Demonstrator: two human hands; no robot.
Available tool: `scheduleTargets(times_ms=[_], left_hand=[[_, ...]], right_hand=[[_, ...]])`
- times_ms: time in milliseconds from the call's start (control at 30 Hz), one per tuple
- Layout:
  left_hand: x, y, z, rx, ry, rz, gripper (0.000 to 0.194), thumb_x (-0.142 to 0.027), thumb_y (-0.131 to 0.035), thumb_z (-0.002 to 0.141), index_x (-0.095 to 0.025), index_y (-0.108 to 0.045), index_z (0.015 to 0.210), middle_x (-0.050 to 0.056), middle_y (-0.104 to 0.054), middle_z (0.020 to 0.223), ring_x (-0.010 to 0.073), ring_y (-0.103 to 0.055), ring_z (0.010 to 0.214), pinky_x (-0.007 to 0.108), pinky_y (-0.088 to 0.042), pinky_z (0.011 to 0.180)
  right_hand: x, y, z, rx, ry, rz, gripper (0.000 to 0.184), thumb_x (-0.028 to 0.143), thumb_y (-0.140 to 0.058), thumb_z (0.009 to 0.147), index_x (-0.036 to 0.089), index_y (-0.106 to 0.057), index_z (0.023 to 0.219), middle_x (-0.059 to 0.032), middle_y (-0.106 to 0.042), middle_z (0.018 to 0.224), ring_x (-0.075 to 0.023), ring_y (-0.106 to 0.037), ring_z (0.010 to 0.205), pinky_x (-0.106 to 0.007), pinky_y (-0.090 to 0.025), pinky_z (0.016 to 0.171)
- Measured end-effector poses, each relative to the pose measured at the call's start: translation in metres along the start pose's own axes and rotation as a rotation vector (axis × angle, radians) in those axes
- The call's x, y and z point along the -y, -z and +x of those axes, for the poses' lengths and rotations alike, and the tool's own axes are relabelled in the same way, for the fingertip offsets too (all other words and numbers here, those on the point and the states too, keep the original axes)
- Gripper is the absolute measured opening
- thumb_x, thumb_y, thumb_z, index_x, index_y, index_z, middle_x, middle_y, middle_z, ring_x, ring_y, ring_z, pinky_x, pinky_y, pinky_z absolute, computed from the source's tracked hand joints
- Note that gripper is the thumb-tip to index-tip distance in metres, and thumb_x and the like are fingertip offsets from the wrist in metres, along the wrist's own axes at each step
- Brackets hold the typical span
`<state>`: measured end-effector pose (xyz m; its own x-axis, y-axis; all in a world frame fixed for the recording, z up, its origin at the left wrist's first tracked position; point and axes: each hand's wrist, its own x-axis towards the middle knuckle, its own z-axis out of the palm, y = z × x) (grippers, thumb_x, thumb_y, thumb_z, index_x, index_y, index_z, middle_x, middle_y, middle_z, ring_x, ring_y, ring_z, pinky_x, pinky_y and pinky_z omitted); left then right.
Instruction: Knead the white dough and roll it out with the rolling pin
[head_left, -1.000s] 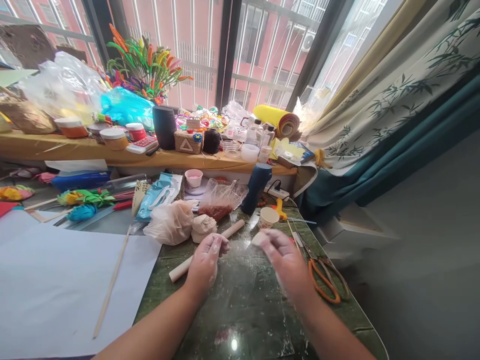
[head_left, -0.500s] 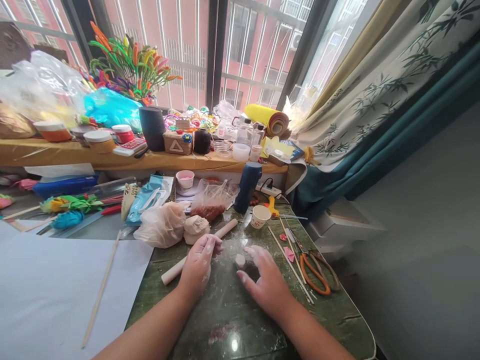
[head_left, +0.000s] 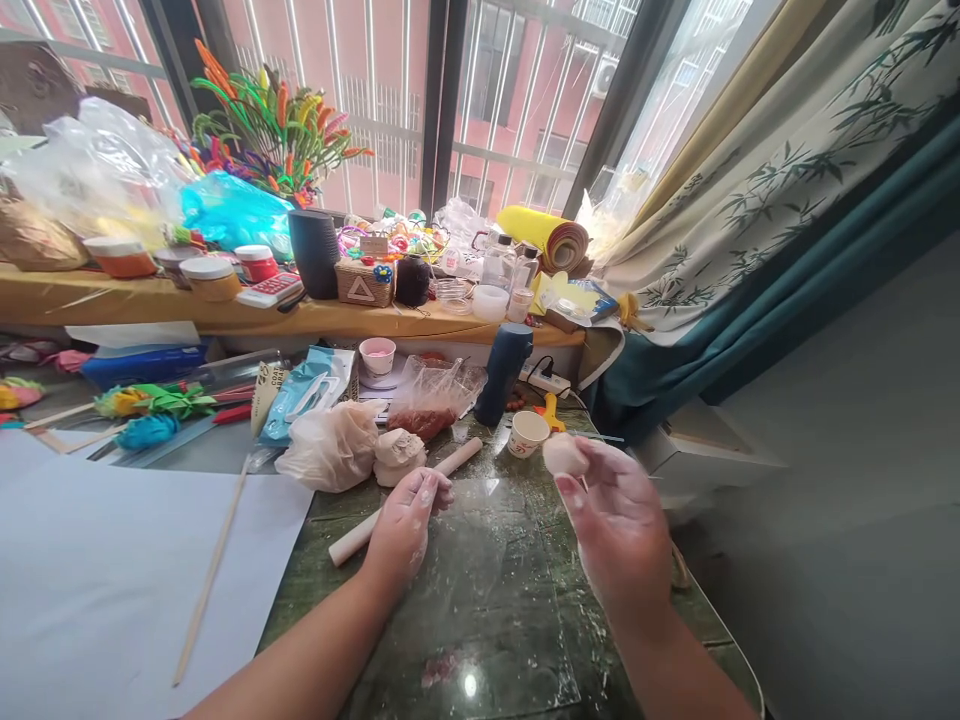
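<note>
In my right hand (head_left: 626, 530), raised over the right side of the table, a rounded pale lump of clay (head_left: 564, 456) sits between thumb and fingers. White powder dusts both hands. My left hand (head_left: 406, 525) is closed, fingers curled under the thumb; what they hold, if anything, is hidden. Beneath and behind it lies a pale rolling pin (head_left: 356, 540), slanting away to the right. A larger clay lump (head_left: 398, 457) rests just beyond, beside a cloudy plastic bag (head_left: 330, 447). The clear sheet (head_left: 495, 590) between my hands carries powder and crumbs.
A paper cup (head_left: 528, 434) stands near the clay in my right hand, with a dark blue cylinder (head_left: 504, 375) and a yellow glue gun (head_left: 553, 412) behind. White paper (head_left: 112, 580) covers the left side. Craft supplies crowd the window ledge (head_left: 420, 322).
My right hand has lifted the clay lump off the table and moved it right and up, now covering the scissors and sticks. My left hand stays nearly in place. The view has shifted slightly.
</note>
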<state>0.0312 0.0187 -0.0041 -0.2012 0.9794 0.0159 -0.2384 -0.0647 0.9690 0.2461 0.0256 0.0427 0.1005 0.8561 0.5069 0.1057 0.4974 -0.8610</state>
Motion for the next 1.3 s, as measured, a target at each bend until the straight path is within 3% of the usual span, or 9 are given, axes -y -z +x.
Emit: scheduleTargets(times_ms=[167,300,433,567,733,900,1000,1067,1300], left_hand=[[0.003,0.001,0.002,-0.005,-0.003,0.011,0.046,-0.064,-0.070,0.081,-0.019,-0.068,0.078,0.002,-0.063,0.073,0.0181,-0.057,0.071,0.028,-0.047,0.070],[0.001,-0.001,0.002,-0.008,-0.001,0.033,0.045,-0.063,-0.070,0.081,-0.019,-0.067,0.077,0.002,-0.063,0.073,0.0187,-0.058,0.071,0.029,-0.049,0.071],[-0.004,-0.001,0.000,-0.015,0.003,0.043,0.043,-0.062,-0.070,0.082,-0.019,-0.067,0.076,0.002,-0.063,0.073,0.0190,-0.059,0.071,0.030,-0.049,0.072],[-0.004,0.001,-0.001,-0.005,0.008,0.020,0.042,-0.061,-0.070,0.082,-0.019,-0.067,0.077,0.002,-0.063,0.075,0.0186,-0.058,0.073,0.029,-0.048,0.074],[0.002,0.002,0.001,0.028,0.001,0.002,0.040,-0.059,-0.069,0.084,-0.019,-0.067,0.078,0.002,-0.062,0.074,0.0180,-0.056,0.072,0.029,-0.048,0.073],[0.008,0.002,0.001,0.131,-0.055,0.140,0.034,-0.052,-0.063,0.090,-0.019,-0.067,0.083,0.004,-0.065,0.080,0.0197,-0.060,0.078,0.031,-0.049,0.077],[0.010,0.002,-0.003,0.319,-0.072,0.285,0.026,-0.040,-0.070,0.086,-0.020,-0.070,0.101,0.008,-0.072,0.100,0.0229,-0.065,0.090,0.034,-0.052,0.083],[0.011,0.002,-0.005,0.423,-0.080,0.348,0.040,-0.033,-0.079,0.079,-0.021,-0.069,0.116,0.010,-0.072,0.114,0.0261,-0.067,0.100,0.037,-0.055,0.087],[0.007,0.002,-0.006,0.437,-0.323,0.536,0.039,-0.018,-0.079,0.075,-0.028,-0.076,0.113,0.009,-0.071,0.112,0.0281,-0.067,0.109,0.044,-0.054,0.099]], right_hand=[[-0.030,0.014,-0.029,0.548,0.191,-0.436,0.026,0.034,-0.074,0.089,0.032,-0.071,0.114,-0.0086,-0.070,0.125,-0.0324,-0.063,0.119,-0.056,-0.049,0.103],[-0.048,0.010,-0.044,0.434,0.167,-0.567,0.022,0.029,-0.065,0.093,0.027,-0.068,0.115,-0.0101,-0.068,0.124,-0.0293,-0.061,0.119,-0.051,-0.048,0.106],[-0.053,-0.012,-0.046,0.531,0.085,-0.575,0.047,0.027,-0.068,0.089,0.024,-0.060,0.136,-0.0115,-0.068,0.129,-0.0316,-0.059,0.122,-0.053,-0.046,0.109],[-0.061,-0.021,-0.048,0.583,-0.043,-0.509,0.038,0.028,-0.067,0.090,0.024,-0.066,0.128,-0.0107,-0.072,0.119,-0.0322,-0.063,0.115,-0.055,-0.046,0.106],[-0.069,-0.008,-0.040,0.347,-0.374,-0.085,0.041,0.038,-0.077,0.085,0.024,-0.068,0.122,-0.0109,-0.071,0.123,-0.0295,-0.065,0.114,-0.049,-0.048,0.105],[-0.050,-0.009,-0.032,0.064,-0.737,0.556,0.048,0.046,-0.087,0.075,0.023,-0.068,0.112,-0.0083,-0.073,0.114,-0.0239,-0.069,0.100,-0.040,-0.056,0.091],[-0.035,-0.021,-0.040,0.133,-0.800,0.735,0.050,0.038,-0.089,0.074,0.024,-0.066,0.116,-0.0073,-0.071,0.117,-0.0242,-0.069,0.106,-0.043,-0.054,0.098],[-0.033,-0.030,-0.047,0.176,-0.782,0.753,0.054,0.037,-0.090,0.072,0.024,-0.064,0.118,-0.0090,-0.070,0.121,-0.0272,-0.068,0.112,-0.047,-0.052,0.102],[-0.042,-0.033,-0.052,0.270,-0.789,0.591,0.043,0.046,-0.081,0.082,0.021,-0.063,0.112,-0.0084,-0.071,0.107,-0.0240,-0.070,0.098,-0.042,-0.057,0.090]])
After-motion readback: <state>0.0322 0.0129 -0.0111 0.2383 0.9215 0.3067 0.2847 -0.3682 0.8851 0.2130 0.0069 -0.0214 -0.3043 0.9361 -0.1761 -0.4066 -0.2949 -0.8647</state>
